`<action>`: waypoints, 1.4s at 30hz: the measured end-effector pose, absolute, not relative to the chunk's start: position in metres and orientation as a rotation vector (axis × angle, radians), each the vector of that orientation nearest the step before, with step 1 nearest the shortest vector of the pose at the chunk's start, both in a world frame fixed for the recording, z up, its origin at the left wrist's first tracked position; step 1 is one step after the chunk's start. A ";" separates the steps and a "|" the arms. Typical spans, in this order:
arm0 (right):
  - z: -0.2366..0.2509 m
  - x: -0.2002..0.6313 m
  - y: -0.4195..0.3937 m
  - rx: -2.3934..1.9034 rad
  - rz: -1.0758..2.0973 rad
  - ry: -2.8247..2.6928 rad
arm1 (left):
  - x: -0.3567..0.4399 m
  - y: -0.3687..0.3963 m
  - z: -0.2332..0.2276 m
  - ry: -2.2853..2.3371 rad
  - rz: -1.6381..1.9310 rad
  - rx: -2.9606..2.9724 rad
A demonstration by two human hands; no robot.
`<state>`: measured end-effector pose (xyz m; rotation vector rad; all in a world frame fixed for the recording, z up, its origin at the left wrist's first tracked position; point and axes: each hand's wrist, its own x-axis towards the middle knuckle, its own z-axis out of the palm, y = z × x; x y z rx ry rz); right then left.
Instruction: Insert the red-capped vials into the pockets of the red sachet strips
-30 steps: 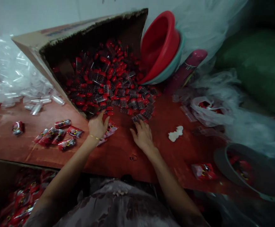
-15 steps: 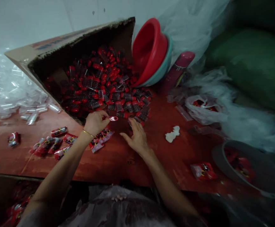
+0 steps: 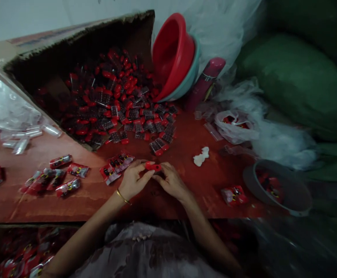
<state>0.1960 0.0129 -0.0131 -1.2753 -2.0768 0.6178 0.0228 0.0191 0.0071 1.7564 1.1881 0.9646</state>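
Pinching a small red piece (image 3: 156, 167) in left hand (image 3: 135, 179) and — apparently, though blurred — right hand (image 3: 172, 182) too, near shiny packets (image 3: 114, 166) on a red table (image 3: 206, 183).

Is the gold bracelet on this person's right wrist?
No, the gold bracelet circles the wrist of the left hand, and none shows at the wrist of the right hand.

A: Your left wrist (image 3: 116, 200), back from the left fingers (image 3: 147, 176): thin gold-coloured bangle (image 3: 124, 198).
B: Logged. Your top (image 3: 148, 256), below those fingers?
A: Greyish, darker blotchy print, fabric dim. Small pale bead-like trim (image 3: 141, 237) straight down from your fingers.
B: Your forearms (image 3: 205, 229), behind the fingers?
A: Bare.
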 end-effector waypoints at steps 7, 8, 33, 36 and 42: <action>-0.030 0.198 0.012 -1.410 0.629 -2.227 | 0.033 0.009 -0.024 1.401 0.655 2.044; -0.031 0.200 0.011 -1.393 0.645 -2.206 | 0.035 0.009 -0.025 1.431 0.648 2.081; -0.025 0.176 0.023 -1.148 0.485 -1.990 | 0.044 0.001 -0.039 1.376 0.661 1.988; -0.032 0.181 0.011 -1.186 0.339 -2.013 | 0.044 -0.003 -0.037 1.345 0.684 1.937; -0.040 0.185 0.022 -1.716 0.191 -1.929 | 0.018 0.010 -0.018 1.541 0.800 2.142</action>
